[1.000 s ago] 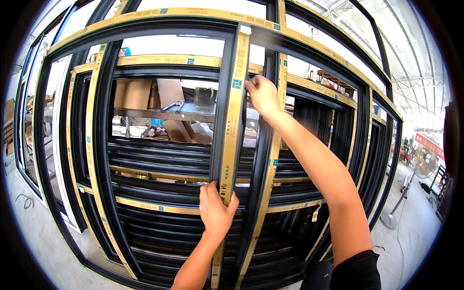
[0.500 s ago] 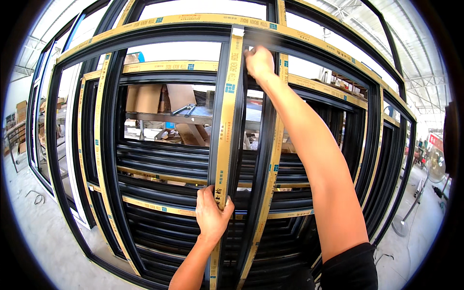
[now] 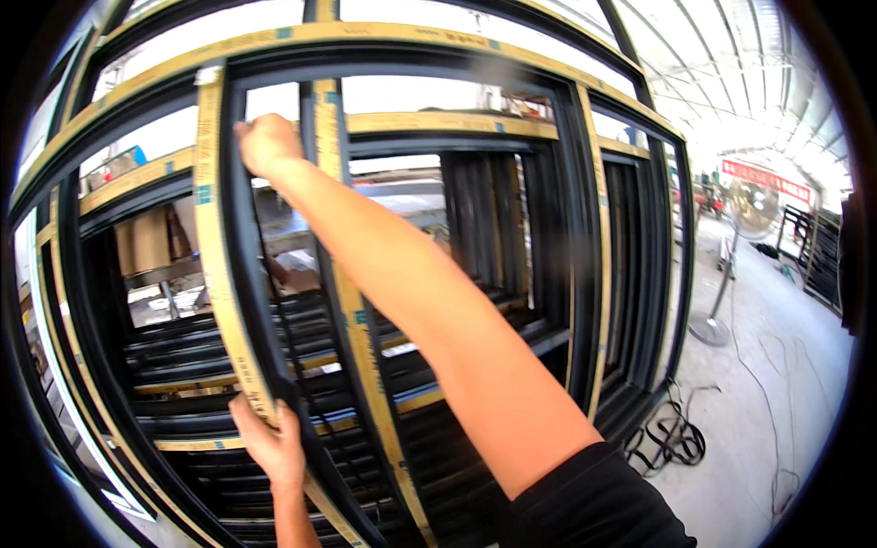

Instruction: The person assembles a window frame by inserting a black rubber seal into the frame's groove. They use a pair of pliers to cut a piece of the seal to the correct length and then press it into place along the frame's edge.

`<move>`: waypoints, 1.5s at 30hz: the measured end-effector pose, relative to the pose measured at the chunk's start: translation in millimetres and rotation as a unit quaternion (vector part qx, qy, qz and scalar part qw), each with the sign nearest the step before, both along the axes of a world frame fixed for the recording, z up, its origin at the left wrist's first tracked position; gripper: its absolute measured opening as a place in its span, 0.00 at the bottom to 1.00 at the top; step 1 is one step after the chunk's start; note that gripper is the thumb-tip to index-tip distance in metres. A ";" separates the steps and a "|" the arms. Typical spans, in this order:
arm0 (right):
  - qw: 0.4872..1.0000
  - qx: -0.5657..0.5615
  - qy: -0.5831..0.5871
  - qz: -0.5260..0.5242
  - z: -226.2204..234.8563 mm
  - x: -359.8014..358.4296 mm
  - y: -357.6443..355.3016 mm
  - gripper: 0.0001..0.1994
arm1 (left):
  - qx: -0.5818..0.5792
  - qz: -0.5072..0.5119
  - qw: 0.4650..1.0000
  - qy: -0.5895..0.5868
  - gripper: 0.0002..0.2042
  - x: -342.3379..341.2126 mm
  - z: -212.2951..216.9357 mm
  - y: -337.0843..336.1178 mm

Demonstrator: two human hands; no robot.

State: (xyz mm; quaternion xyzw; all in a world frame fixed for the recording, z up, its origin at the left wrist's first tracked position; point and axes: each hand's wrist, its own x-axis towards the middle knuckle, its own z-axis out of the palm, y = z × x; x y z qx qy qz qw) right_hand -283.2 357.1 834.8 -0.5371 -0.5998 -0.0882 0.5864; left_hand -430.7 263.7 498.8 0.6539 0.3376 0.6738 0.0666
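A tall dark window frame (image 3: 416,60) with yellow protective tape stands before me. My left hand (image 3: 274,449) is wrapped round the lower part of its taped upright bar (image 3: 212,228), thumb on one side and fingers on the other. Near the top of that same bar, my right hand (image 3: 272,148) is closed, its fingertips pressed against the bar's right side. Whatever it pinches is hidden. A thin black strip (image 3: 290,352) hangs below the right hand, beside the bar; I cannot tell whether the two connect.
Behind are more dark taped frames (image 3: 457,122) and stacked dark profiles (image 3: 174,352). On the right, a coil of black strip (image 3: 676,440) lies on the pale floor (image 3: 740,411). A standing fan (image 3: 751,208) is farther back, with cables trailing over the floor.
The view has swung right, so the frame and both hands appear farther left. My left hand stays on the bar. My right hand sits slightly lower beside its top end.
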 end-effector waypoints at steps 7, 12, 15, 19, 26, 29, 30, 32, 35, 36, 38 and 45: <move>0.997 0.008 -0.037 0.073 -13.9 30.6 12.3 0.19 | -0.015 0.012 1.000 -0.005 0.17 8.9 -1.3 0.5; 0.996 -0.014 0.020 0.081 -14.1 22.7 17.3 0.18 | -0.027 -0.020 0.999 -0.020 0.16 11.0 1.1 -3.2; 0.970 -0.125 0.098 0.185 -25.5 10.7 -7.3 0.17 | -0.034 -0.012 0.999 -0.019 0.16 -0.7 -0.3 -1.9; 0.998 0.009 -0.018 0.052 -42.3 20.5 -4.4 0.17 | 0.001 0.009 1.000 -0.001 0.16 12.3 -5.0 0.4; 0.994 -0.023 -0.047 0.101 -62.4 12.9 -2.0 0.19 | 0.011 0.030 0.999 -0.011 0.17 2.2 -11.4 10.2; 0.992 -0.083 -0.047 0.087 -57.7 20.7 -11.5 0.20 | 0.004 0.008 0.999 -0.041 0.17 10.4 -8.8 10.8; 0.993 -0.059 -0.046 0.089 -62.1 24.2 -8.2 0.20 | -0.006 0.002 0.999 -0.034 0.17 11.2 -7.6 8.3; 0.982 -0.102 -0.030 0.154 -67.0 37.1 -10.9 0.21 | -0.003 -0.005 1.000 -0.023 0.15 18.6 -3.4 6.3; 0.984 -0.065 -0.056 0.157 -91.4 36.6 -9.3 0.22 | -0.010 -0.002 1.000 -0.005 0.15 10.0 2.8 0.0; 0.984 -0.080 -0.071 0.140 -86.6 32.9 -15.0 0.21 | -0.036 -0.019 0.999 -0.028 0.15 9.5 4.8 -2.9; 0.987 -0.073 -0.084 0.119 -84.4 23.5 -18.1 0.19 | -0.013 0.023 1.000 0.001 0.16 3.0 5.2 -1.8; 0.974 -0.097 -0.028 0.202 -113.6 25.9 -20.7 0.21 | -0.018 0.022 1.000 0.010 0.15 5.5 4.1 -3.1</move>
